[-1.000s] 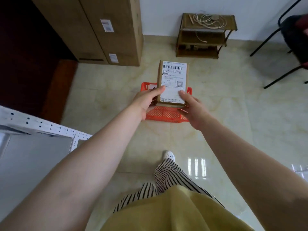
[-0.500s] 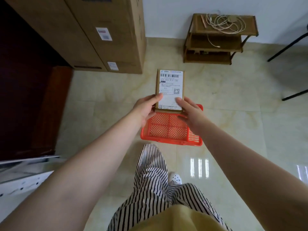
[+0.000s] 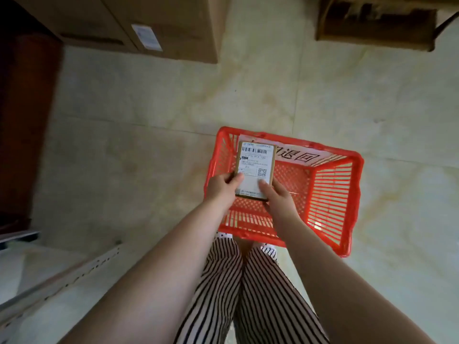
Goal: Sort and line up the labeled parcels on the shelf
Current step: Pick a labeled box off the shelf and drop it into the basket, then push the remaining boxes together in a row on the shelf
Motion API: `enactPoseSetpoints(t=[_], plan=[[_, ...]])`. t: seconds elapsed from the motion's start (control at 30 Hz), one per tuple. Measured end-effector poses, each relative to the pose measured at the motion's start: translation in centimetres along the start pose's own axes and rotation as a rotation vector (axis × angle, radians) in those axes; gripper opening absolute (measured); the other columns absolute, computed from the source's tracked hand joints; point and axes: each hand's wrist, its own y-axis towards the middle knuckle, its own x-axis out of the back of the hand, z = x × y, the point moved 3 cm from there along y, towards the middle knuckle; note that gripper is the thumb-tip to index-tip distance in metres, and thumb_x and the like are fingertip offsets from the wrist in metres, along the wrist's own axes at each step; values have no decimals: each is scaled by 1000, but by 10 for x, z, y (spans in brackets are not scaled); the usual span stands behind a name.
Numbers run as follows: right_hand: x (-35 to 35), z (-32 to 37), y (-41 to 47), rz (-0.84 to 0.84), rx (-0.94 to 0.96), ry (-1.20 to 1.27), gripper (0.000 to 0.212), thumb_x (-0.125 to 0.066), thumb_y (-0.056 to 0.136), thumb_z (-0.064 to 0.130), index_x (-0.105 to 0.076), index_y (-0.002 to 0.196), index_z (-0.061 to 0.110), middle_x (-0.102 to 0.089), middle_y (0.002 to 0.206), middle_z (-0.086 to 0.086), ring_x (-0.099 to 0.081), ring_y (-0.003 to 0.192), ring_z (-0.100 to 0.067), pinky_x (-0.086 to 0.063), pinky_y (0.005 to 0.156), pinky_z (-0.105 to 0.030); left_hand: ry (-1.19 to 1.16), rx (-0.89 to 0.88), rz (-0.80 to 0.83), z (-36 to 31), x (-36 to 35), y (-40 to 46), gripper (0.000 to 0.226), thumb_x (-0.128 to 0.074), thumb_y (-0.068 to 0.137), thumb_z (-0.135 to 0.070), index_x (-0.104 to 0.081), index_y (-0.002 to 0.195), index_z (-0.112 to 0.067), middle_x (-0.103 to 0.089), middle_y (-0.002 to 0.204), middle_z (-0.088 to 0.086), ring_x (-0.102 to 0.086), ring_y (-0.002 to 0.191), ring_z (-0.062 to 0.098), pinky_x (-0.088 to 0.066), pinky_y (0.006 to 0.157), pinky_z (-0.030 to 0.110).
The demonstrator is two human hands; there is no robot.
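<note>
Left hand (image 3: 221,186) grips the lower left edge of a small flat brown cardboard parcel (image 3: 255,167), thumb lying across the face of its white shipping label, remaining fingers curled behind and out of sight. Right hand (image 3: 278,197) holds the parcel's lower right corner, one finger laid on the label, the others wrapped under the bottom edge. Parcel is held label-up, roughly level, over the left half of a red plastic lattice basket (image 3: 330,194) standing on the pale glossy tiled floor (image 3: 149,135); whether the parcel touches the basket floor cannot be told. A white paper sign (image 3: 298,156) with black characters lies against the basket's far inner wall, partly hidden by the parcel. A large brown cardboard carton (image 3: 173,28) bearing a white label stands at upper left. A dark wooden low shelf unit (image 3: 377,28) stands at upper right, blurred. Striped black-and-white trousers (image 3: 248,294) show between the forearms. A white perforated metal shelf rail (image 3: 74,271) runs across the lower left.
</note>
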Motion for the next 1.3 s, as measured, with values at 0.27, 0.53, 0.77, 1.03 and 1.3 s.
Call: enactPoseSetpoints(t=[0.27,0.53,0.77,1.03,1.3], plan=[[-8,-96,163,-19,-14,-134,36,-55,97,22,-57,133,20,-71,118,-5,-67,108,-25,-49,102,-48,200,62,-96,92,-75,142,36,-52,96,-34,-62,120,-8,-67,120,13,-61,111,32,-43,84,29],[-13,-126,236,-53,48,-272,44,-48,101,25,-44,145,17,-63,130,-5,-60,115,-22,-44,91,-29,260,73,-190,119,-114,208,38,-55,94,-27,-48,127,-8,-58,130,14,-56,119,31,-39,96,34],[-17,-135,253,-66,59,-293,45,-48,101,20,-43,145,15,-63,129,-9,-61,117,-24,-48,96,-35,208,85,-196,132,-117,220,34,-59,93,-24,-53,122,-8,-61,128,11,-57,118,29,-39,94,31],[-17,-130,247,-106,7,-370,50,-48,101,33,-39,145,11,-57,134,-10,-54,120,-26,-43,102,-39,244,89,-214,132,-118,218,57,-63,88,-41,-47,130,-5,-57,133,14,-54,122,31,-39,101,35],[-9,-61,127,-200,-66,-284,40,-62,94,36,-66,121,7,-69,109,-6,-64,100,-22,-49,84,-35,-3,205,-122,99,-56,109,42,-60,89,-43,-68,114,-10,-71,111,10,-66,98,26,-48,85,30]])
